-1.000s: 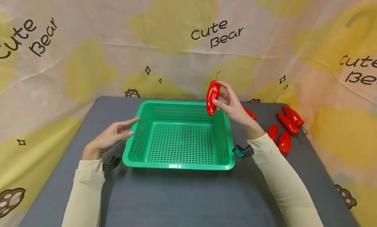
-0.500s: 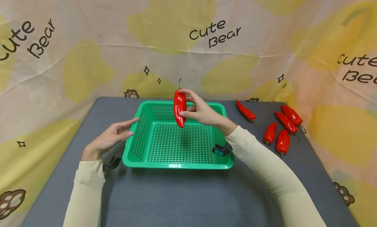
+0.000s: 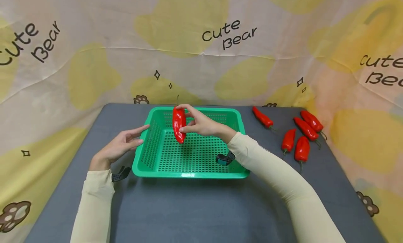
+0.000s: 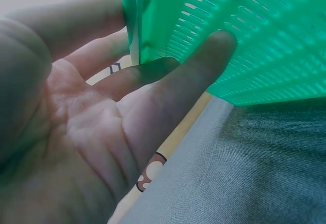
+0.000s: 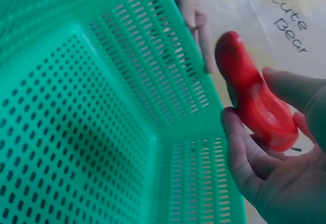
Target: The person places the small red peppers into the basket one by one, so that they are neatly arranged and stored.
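Note:
A glossy red pepper (image 3: 178, 125) hangs upright over the left half of a green plastic basket (image 3: 192, 175), its stem upward. My right hand (image 3: 203, 124) pinches it between thumb and fingers; the right wrist view shows the pepper (image 5: 265, 112) gripped near its stem end, apart from the basket wall. On the basket's left side, my left hand (image 3: 118, 146) touches the rim with fairly straight fingers. Seen from the left wrist, one fingertip (image 4: 221, 40) lies against the outside of the perforated wall (image 4: 265, 46). The basket's visible floor holds nothing.
Several more red peppers lie on the grey table (image 3: 195, 211) right of the basket, one pepper (image 3: 262, 117) near the back edge and another pepper (image 3: 302, 149) farther right. A printed cloth (image 3: 176, 33) hangs close behind and beside the table.
My right hand has carried the pepper leftward from the basket's right rim, then lower over the basket's left half. My left hand has stayed at the left rim.

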`<control>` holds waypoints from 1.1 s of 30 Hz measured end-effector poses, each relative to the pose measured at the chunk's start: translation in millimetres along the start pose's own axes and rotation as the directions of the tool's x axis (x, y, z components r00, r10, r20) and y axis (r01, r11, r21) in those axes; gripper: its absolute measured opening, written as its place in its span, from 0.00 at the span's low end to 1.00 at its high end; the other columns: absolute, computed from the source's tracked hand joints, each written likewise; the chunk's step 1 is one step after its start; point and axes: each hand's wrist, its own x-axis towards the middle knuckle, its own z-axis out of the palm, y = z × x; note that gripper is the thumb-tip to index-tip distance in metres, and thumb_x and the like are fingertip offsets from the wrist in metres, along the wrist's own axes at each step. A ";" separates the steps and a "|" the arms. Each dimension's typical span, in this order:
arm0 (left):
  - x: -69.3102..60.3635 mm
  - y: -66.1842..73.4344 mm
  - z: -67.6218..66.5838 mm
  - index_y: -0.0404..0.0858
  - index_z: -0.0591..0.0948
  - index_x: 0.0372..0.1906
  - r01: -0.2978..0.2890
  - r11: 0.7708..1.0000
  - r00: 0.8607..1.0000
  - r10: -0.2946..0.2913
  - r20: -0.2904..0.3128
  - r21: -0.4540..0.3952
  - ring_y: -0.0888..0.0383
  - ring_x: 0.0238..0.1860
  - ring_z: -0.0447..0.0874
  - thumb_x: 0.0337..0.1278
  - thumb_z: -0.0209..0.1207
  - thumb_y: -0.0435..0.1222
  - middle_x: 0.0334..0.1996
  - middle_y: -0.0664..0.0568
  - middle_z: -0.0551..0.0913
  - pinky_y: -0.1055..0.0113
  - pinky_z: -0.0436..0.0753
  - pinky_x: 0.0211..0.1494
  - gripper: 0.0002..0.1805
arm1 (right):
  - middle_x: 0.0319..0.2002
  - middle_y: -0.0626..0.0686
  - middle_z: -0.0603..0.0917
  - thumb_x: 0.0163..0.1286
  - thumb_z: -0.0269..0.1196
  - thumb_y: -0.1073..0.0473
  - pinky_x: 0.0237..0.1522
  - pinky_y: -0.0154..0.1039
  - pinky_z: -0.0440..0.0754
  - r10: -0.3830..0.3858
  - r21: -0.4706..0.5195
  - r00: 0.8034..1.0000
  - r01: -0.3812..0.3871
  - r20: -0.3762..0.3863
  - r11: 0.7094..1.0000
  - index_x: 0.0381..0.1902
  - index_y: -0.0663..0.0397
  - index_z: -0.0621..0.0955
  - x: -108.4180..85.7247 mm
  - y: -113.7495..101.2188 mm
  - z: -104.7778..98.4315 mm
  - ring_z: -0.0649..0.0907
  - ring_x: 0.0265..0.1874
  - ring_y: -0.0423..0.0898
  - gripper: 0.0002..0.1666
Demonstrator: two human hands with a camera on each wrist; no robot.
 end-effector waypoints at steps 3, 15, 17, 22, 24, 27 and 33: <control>1.9 -0.4 0.2 0.44 0.56 0.81 0.001 1.000 1.000 -0.001 0.004 -0.002 0.68 0.58 0.83 0.77 0.51 0.35 0.74 0.32 0.65 0.66 0.84 0.56 0.33 | 0.71 0.59 0.65 0.70 0.64 0.68 0.55 0.60 0.83 0.005 0.002 0.999 -0.005 0.050 1.000 0.75 0.48 0.59 4.2 5.0 3.8 0.85 0.49 0.59 0.41; 4.4 0.4 1.2 0.42 0.57 0.81 -0.001 1.000 1.000 0.001 0.015 -0.026 0.65 0.58 0.85 0.77 0.51 0.35 0.74 0.32 0.66 0.67 0.84 0.56 0.33 | 0.68 0.60 0.69 0.70 0.64 0.68 0.60 0.60 0.80 0.095 -0.010 0.982 -0.095 0.166 0.995 0.74 0.51 0.61 21.8 24.9 24.9 0.78 0.60 0.59 0.39; 4.4 1.1 1.4 0.42 0.57 0.81 -0.005 0.999 1.000 0.006 0.016 -0.033 0.65 0.58 0.85 0.76 0.51 0.34 0.73 0.32 0.67 0.67 0.84 0.56 0.33 | 0.67 0.59 0.70 0.70 0.64 0.67 0.60 0.60 0.80 0.121 -0.029 0.976 -0.117 0.180 0.993 0.73 0.50 0.62 25.0 26.6 27.8 0.76 0.60 0.57 0.37; 2.8 2.1 1.7 0.41 0.57 0.81 -0.003 0.999 1.000 0.004 0.015 -0.037 0.65 0.59 0.84 0.76 0.52 0.34 0.74 0.33 0.66 0.67 0.84 0.57 0.33 | 0.64 0.60 0.71 0.72 0.63 0.67 0.60 0.58 0.81 0.196 -0.077 0.956 -0.183 0.217 0.980 0.73 0.49 0.62 32.0 28.3 33.4 0.77 0.59 0.57 0.36; 1.6 1.8 1.3 0.41 0.57 0.81 -0.002 0.999 1.000 0.003 0.014 -0.036 0.65 0.59 0.84 0.76 0.51 0.34 0.75 0.33 0.65 0.68 0.84 0.57 0.33 | 0.64 0.60 0.72 0.72 0.63 0.66 0.60 0.56 0.81 0.226 -0.108 0.947 -0.206 0.228 0.973 0.73 0.48 0.62 35.3 29.2 35.1 0.76 0.60 0.55 0.36; 0.8 1.4 -0.1 0.41 0.57 0.81 -0.008 1.000 1.000 0.008 0.017 -0.025 0.66 0.60 0.83 0.77 0.51 0.34 0.76 0.32 0.62 0.69 0.83 0.57 0.33 | 0.64 0.60 0.72 0.72 0.63 0.65 0.59 0.54 0.82 0.261 -0.145 0.936 -0.231 0.238 0.962 0.73 0.47 0.62 39.3 30.5 37.1 0.77 0.59 0.53 0.36; 0.8 0.3 0.5 0.41 0.57 0.81 -0.014 1.000 1.000 0.014 0.020 -0.025 0.66 0.59 0.83 0.77 0.51 0.34 0.76 0.32 0.62 0.69 0.82 0.58 0.33 | 0.65 0.63 0.71 0.74 0.62 0.61 0.57 0.52 0.81 0.310 -0.194 0.910 -0.263 0.276 0.945 0.76 0.50 0.59 42.1 34.0 46.2 0.83 0.54 0.58 0.39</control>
